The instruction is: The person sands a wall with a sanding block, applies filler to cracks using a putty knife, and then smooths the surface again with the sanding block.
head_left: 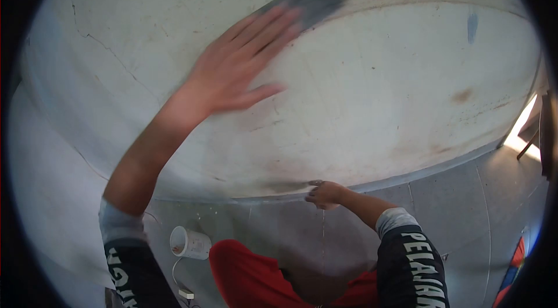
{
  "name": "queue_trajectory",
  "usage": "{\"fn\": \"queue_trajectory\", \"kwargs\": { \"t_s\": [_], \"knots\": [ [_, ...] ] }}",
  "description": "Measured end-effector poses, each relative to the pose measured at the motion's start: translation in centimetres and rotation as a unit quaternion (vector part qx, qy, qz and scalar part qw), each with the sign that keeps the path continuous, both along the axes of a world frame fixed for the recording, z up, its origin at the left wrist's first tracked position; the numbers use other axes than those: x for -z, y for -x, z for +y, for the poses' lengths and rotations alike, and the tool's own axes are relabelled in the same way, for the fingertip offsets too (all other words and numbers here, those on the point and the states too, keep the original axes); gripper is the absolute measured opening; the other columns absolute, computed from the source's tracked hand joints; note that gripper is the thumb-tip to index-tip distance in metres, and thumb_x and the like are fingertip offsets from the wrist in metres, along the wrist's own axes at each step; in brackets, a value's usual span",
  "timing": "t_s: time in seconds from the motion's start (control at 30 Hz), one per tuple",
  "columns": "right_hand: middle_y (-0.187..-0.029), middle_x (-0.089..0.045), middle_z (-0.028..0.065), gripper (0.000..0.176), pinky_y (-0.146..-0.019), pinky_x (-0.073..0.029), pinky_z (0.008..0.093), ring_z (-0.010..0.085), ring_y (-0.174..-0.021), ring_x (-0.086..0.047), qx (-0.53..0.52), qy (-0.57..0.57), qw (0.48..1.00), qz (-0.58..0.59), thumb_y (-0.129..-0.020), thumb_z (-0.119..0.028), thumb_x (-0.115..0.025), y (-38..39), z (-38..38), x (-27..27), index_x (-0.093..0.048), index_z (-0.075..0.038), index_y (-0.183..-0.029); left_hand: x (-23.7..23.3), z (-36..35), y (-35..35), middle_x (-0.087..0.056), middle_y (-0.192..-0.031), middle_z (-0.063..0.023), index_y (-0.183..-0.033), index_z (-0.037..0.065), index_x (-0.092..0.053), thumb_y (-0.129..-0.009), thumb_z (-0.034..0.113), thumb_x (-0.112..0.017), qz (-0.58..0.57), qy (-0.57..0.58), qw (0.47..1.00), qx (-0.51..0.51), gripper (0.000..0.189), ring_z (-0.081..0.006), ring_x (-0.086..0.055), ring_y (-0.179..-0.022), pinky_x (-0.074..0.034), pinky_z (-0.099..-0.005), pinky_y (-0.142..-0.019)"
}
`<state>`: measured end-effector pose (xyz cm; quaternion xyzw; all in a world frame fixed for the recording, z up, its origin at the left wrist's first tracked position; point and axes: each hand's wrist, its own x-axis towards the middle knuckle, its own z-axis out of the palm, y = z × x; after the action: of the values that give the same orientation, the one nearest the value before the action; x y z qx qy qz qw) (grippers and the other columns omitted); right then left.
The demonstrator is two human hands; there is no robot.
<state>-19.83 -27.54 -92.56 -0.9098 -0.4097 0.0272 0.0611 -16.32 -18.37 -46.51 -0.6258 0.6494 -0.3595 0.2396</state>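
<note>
My left hand (238,61) is stretched high against the pale wall (378,93), its thumb spread away from the fingers. The fingers lie flat over a dark grey sheet (319,0) that looks like sandpaper, pressing it to the wall. Both the hand and the sheet are smeared by motion. Lower down, my right hand (326,195) is closed near the foot of the wall. At its fingertips is a dark, thin shape, too blurred to name, with a dark smear on the wall to its left.
Below the wall runs a grey tiled floor (447,203). A white bucket (196,243) lies tipped beside my red-clad knee (244,273), near a cable with a white socket block (186,294). Cracks (107,49) run across the wall's left side. A bright opening (523,125) is at far right.
</note>
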Motion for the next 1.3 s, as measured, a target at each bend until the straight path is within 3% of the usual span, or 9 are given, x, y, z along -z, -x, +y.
{"fn": "queue_trajectory", "kwargs": {
  "t_s": [0.03,0.1,0.2,0.33,0.47,0.7,0.87,1.13,1.3],
  "knots": [
    [-0.121,-0.065,0.0129,0.035,-0.102,-0.046,0.0415,0.029,-0.112,-0.063,0.0,0.002,1.0,0.003,-0.088,-0.017,-0.054,-0.6,0.4,0.7,-0.059,-0.005,-0.121,0.0,-3.6,0.8,-0.021,-0.161,-0.0128,-0.153,0.003,-0.026,-0.085,0.045,-0.061,0.007,0.012,0.998,0.057,0.087,-0.0276,-0.019,-0.149,-0.019,-0.042,-0.121],
    [-0.087,-0.071,0.0149,0.024,-0.081,-0.055,0.0455,0.0344,-0.086,-0.07,0.07,0.064,0.995,0.042,-0.085,-0.017,-0.056,-1.9,0.8,1.9,-0.067,-0.006,-0.102,1.1,-7.9,1.6,-0.021,-0.162,-0.0117,-0.153,0.003,-0.026,-0.086,0.045,-0.061,0.015,0.027,0.993,0.117,0.086,-0.0262,-0.019,-0.149,-0.019,-0.0411,-0.121],
    [-0.082,-0.071,0.0168,0.015,-0.072,-0.055,0.0458,0.0343,-0.084,-0.07,0.128,0.018,0.99,0.058,-0.083,-0.015,-0.057,-1.4,1.5,-0.6,-0.068,-0.006,-0.085,2.8,-9.1,1.4,-0.021,-0.162,-0.0112,-0.153,0.004,-0.026,-0.086,0.046,-0.061,0.04,0.075,0.979,0.186,0.086,-0.0249,-0.019,-0.149,-0.019,-0.0399,-0.121],
    [-0.082,-0.071,0.0156,0.013,-0.07,-0.056,0.0455,0.0344,-0.084,-0.07,0.161,-0.033,0.986,0.04,-0.082,-0.011,-0.058,-1.5,1.7,-1.3,-0.069,-0.006,-0.087,3.6,2.2,-0.8,-0.019,-0.162,-0.0128,-0.154,0.004,-0.025,-0.087,0.044,-0.062,0.021,0.023,0.998,-0.054,0.086,-0.0277,-0.017,-0.15,-0.018,-0.0428,-0.121],
    [-0.087,-0.071,0.0154,0.019,-0.073,-0.055,0.0449,0.0334,-0.088,-0.07,0.153,-0.007,0.984,0.094,-0.083,-0.012,-0.058,-1.6,1.4,-1.8,-0.068,-0.007,-0.098,4.1,12.4,-4.7,-0.018,-0.161,-0.0179,-0.155,0.004,-0.023,-0.083,0.038,-0.068,0.001,0.044,0.991,-0.126,0.091,-0.0354,-0.016,-0.15,-0.016,-0.0479,-0.12],
    [-0.09,-0.071,0.0145,0.02,-0.075,-0.055,0.0453,0.0333,-0.09,-0.069,0.154,0.009,0.983,0.098,-0.085,-0.014,-0.058,-1.6,1.8,-2.0,-0.069,-0.007,-0.099,-0.1,-5.7,3.4,-0.021,-0.161,-0.0154,-0.154,0.004,-0.025,-0.086,0.044,-0.063,0.044,0.007,0.999,0.017,0.088,-0.0293,-0.017,-0.15,-0.017,-0.0432,-0.121],
    [-0.089,-0.072,0.0152,0.019,-0.074,-0.055,0.0456,0.0338,-0.088,-0.07,0.177,-0.035,0.979,0.089,-0.083,-0.014,-0.06,-1.3,1.5,-2.4,-0.07,-0.005,-0.097,4.2,-18.3,5.2,-0.023,-0.16,-0.0137,-0.152,0.003,-0.027,-0.086,0.042,-0.063,0.058,0.069,0.976,0.197,0.085,-0.0269,-0.02,-0.149,-0.018,-0.0408,-0.121],
    [-0.086,-0.073,0.015,0.018,-0.072,-0.057,0.0441,0.0326,-0.085,-0.071,0.129,-0.001,0.989,0.068,-0.068,-0.007,-0.07,-1.7,0.9,-1.1,-0.074,-0.007,-0.086,6.7,5.8,-0.1,-0.024,-0.16,-0.0162,-0.153,0.003,-0.027,-0.082,0.041,-0.067,0.037,0.036,0.99,-0.131,0.09,-0.0326,-0.022,-0.148,-0.021,-0.0462,-0.119],
    [-0.09,-0.071,0.0153,0.02,-0.074,-0.055,0.0462,0.0348,-0.09,-0.069,0.132,0.043,0.981,0.137,-0.083,-0.01,-0.061,-1.5,1.2,-2.3,-0.066,-0.006,-0.102,6.3,10.4,-1.4,-0.022,-0.159,-0.0202,-0.152,0.0,-0.026,-0.078,0.038,-0.071,0.071,0.007,0.978,-0.196,0.094,-0.0367,-0.021,-0.147,-0.019,-0.0479,-0.119]
  ]
}}
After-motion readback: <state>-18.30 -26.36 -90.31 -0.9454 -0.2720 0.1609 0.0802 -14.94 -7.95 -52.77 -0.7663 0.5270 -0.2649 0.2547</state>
